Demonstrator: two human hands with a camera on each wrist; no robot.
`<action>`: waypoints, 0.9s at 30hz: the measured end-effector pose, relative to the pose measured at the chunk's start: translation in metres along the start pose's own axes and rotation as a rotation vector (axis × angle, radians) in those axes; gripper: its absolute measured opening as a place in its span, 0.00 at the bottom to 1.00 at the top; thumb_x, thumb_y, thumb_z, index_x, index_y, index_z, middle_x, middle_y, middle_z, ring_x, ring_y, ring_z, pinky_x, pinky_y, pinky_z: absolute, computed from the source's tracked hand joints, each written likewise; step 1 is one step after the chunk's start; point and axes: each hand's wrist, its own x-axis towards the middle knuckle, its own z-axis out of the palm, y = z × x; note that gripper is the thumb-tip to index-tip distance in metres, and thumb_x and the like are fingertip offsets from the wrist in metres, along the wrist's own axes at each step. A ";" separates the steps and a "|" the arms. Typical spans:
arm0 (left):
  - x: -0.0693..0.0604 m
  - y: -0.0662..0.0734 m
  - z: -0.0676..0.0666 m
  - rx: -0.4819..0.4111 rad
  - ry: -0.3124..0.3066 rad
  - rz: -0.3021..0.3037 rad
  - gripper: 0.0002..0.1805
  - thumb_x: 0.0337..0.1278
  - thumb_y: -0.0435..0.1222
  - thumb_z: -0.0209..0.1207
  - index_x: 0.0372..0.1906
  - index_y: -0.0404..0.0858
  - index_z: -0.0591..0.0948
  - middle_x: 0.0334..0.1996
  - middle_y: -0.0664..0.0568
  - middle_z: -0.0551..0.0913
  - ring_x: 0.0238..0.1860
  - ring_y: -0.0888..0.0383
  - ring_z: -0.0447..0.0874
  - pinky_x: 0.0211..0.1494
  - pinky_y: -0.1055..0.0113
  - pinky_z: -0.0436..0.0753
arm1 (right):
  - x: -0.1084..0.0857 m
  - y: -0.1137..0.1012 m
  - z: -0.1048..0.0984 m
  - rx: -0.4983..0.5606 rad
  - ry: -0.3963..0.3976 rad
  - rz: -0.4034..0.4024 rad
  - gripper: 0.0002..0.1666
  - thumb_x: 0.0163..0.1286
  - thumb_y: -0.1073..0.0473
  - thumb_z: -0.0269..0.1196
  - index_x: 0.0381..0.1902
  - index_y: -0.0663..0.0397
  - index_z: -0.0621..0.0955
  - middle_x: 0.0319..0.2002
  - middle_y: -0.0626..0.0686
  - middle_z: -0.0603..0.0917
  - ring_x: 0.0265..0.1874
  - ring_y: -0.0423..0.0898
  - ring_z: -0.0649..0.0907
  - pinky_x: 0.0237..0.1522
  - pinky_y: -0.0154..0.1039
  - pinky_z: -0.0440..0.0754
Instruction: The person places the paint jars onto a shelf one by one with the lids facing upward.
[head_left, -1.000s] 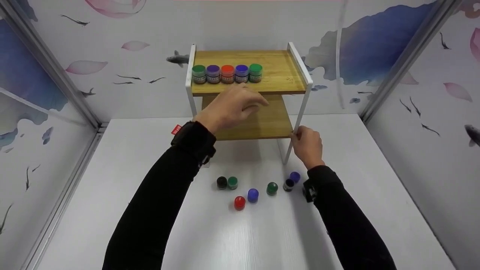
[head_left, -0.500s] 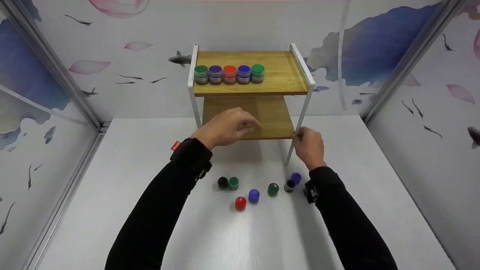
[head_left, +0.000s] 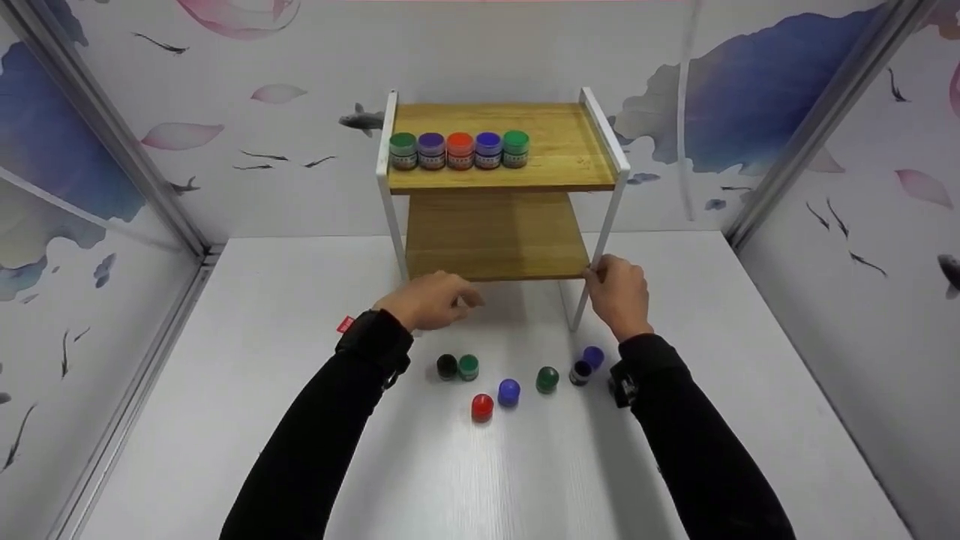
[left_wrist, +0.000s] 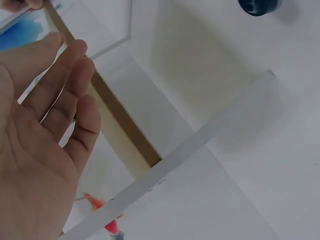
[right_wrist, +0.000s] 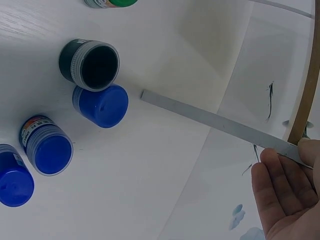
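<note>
A two-tier shelf [head_left: 495, 232] with wooden boards and white metal sides stands at the back of the table. My right hand [head_left: 619, 296] holds its right front leg [right_wrist: 215, 122] near the lower board, thumb on one side and fingers on the other in the right wrist view. My left hand [head_left: 433, 301] hovers before the lower board's left front, palm bare and fingers loosely bent in the left wrist view. Just in front of it on the table stand a black-lidded jar [head_left: 447, 366] and a green-lidded jar [head_left: 469, 367], side by side.
On the upper board, green, purple, orange, blue and green paint jars [head_left: 460, 151] form a row at left. More jars stand on the table: red [head_left: 482, 407], blue [head_left: 509, 392], dark green [head_left: 547, 379], black [head_left: 580, 373] and purple-blue [head_left: 593, 356]. Patterned walls enclose three sides.
My left hand has come down and toward me from the upper board's front edge to below the lower board's edge. My right hand stays on the leg; the jars stay put.
</note>
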 end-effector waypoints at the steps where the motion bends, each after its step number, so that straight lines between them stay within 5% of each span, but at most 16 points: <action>1: 0.000 -0.004 0.005 0.005 -0.011 -0.013 0.17 0.68 0.34 0.55 0.59 0.46 0.81 0.57 0.52 0.82 0.57 0.53 0.81 0.62 0.57 0.78 | 0.000 0.000 0.000 0.000 0.001 -0.003 0.10 0.68 0.61 0.62 0.37 0.64 0.84 0.31 0.61 0.86 0.31 0.55 0.84 0.34 0.47 0.80; 15: 0.000 -0.038 0.074 0.029 -0.049 -0.183 0.31 0.55 0.30 0.66 0.65 0.45 0.75 0.63 0.47 0.78 0.63 0.48 0.75 0.66 0.50 0.73 | 0.000 -0.004 -0.002 -0.002 0.009 -0.008 0.10 0.68 0.61 0.62 0.37 0.65 0.83 0.31 0.61 0.86 0.30 0.55 0.84 0.34 0.48 0.79; 27: 0.002 -0.052 0.116 0.050 0.062 -0.161 0.31 0.50 0.33 0.70 0.63 0.42 0.76 0.57 0.44 0.79 0.57 0.46 0.79 0.62 0.51 0.76 | -0.002 -0.001 -0.001 -0.010 0.011 0.002 0.11 0.68 0.60 0.61 0.37 0.64 0.83 0.30 0.61 0.86 0.30 0.55 0.84 0.33 0.47 0.79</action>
